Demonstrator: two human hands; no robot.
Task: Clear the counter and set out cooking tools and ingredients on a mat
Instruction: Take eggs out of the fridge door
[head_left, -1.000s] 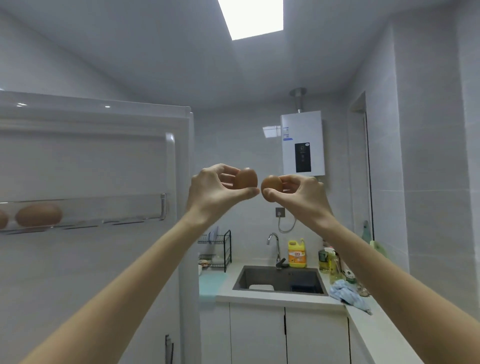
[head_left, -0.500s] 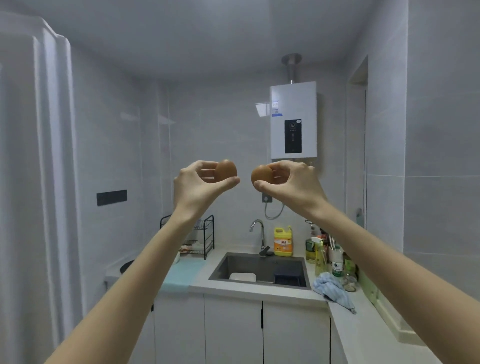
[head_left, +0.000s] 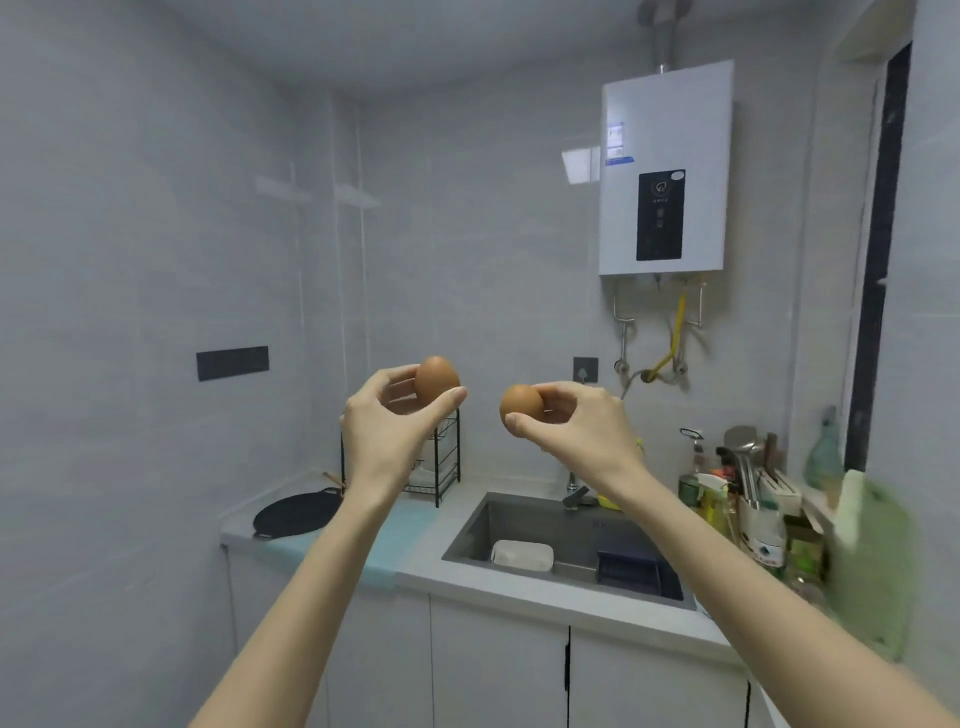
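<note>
My left hand (head_left: 387, 426) holds a brown egg (head_left: 435, 378) between thumb and fingers, raised in front of me. My right hand (head_left: 571, 421) pinches a second brown egg (head_left: 519, 404) the same way, a short gap apart from the first. Below and beyond the hands, a light blue mat (head_left: 400, 540) lies on the grey counter (head_left: 457, 506) left of the sink, partly hidden by my left forearm. A black flat pan (head_left: 296, 514) rests at the mat's far left end.
A steel sink (head_left: 566, 545) holds a white dish (head_left: 522, 555) and a dark basket (head_left: 636, 571). A black wire rack (head_left: 441, 467) stands behind the mat. Bottles and a utensil holder (head_left: 753, 499) crowd the right counter. A white water heater (head_left: 665, 171) hangs on the wall.
The view has swung right, away from the fridge door, and down toward the counter. Both hands still hold their eggs and have drifted slightly apart.
</note>
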